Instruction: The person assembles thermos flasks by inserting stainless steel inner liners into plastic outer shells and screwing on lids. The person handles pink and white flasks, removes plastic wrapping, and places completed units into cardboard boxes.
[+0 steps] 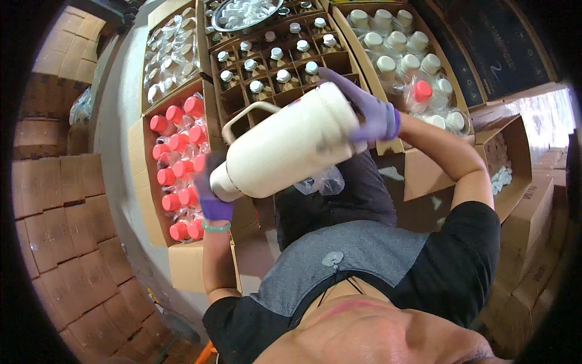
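A large cream thermos jug (pixel 288 145) with a loop handle lies tilted across the space before my chest. Around its narrow lower-left end, my gloved left hand (pixel 214 197) is closed; the fingers are partly dark and blurred. My right hand (pixel 368 109), in a purple glove, grips the broad upper-right end, slightly smeared by motion. Below the jug, a crumpled clear plastic bag (pixel 322 182) shows over my lap. Just beyond the jug stands a divided carton (pixel 342 64) of white-capped bottles (pixel 283 76), partly hidden by it.
Red-capped bottles (pixel 178 142) in plastic fill a carton at left. Cream-lidded jugs (pixel 409 63), one red-topped (pixel 422 91), stand in a right-hand carton. A metal bowl (pixel 233 27) of small white pieces sits far off. Stacked boxes (pixel 66 242) line the left; an open carton (pixel 515 142) lies right.
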A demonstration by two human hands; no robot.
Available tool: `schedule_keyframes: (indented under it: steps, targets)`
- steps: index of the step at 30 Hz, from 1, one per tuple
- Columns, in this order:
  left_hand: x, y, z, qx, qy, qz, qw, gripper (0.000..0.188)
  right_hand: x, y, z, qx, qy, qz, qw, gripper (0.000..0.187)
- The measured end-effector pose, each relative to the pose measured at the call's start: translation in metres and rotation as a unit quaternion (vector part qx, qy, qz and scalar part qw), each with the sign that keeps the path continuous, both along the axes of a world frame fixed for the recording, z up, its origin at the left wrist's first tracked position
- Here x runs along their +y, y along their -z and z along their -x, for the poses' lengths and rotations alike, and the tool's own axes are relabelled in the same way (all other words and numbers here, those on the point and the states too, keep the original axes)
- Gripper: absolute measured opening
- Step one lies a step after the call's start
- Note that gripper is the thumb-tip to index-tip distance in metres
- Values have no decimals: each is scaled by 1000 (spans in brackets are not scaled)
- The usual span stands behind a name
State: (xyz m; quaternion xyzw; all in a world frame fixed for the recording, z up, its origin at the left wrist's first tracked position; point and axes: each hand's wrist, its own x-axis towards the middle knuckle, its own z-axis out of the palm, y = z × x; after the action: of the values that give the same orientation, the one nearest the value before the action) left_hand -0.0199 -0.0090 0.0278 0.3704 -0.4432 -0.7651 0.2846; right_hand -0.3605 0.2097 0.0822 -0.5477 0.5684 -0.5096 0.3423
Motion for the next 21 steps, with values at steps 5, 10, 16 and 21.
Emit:
schedule_keyframes:
  steps: [5, 10, 16, 21]
  targets:
    - [5, 1, -7, -8, 48, 445, 894, 70, 18, 28, 15, -281, -18, -38, 959, 84]
    - [-16, 57, -25, -111, 120, -193, 967, 69, 20, -24, 28, -36, 26, 226, 973, 117]
    - [3, -26, 31, -82, 351, 344, 867, 29, -8, -6, 27, -238, 34, 159, 958, 104]
    - [42, -38, 107, -24, 241, 308, 920, 48, -51, -14, -21, 259, -43, 340, 903, 121]
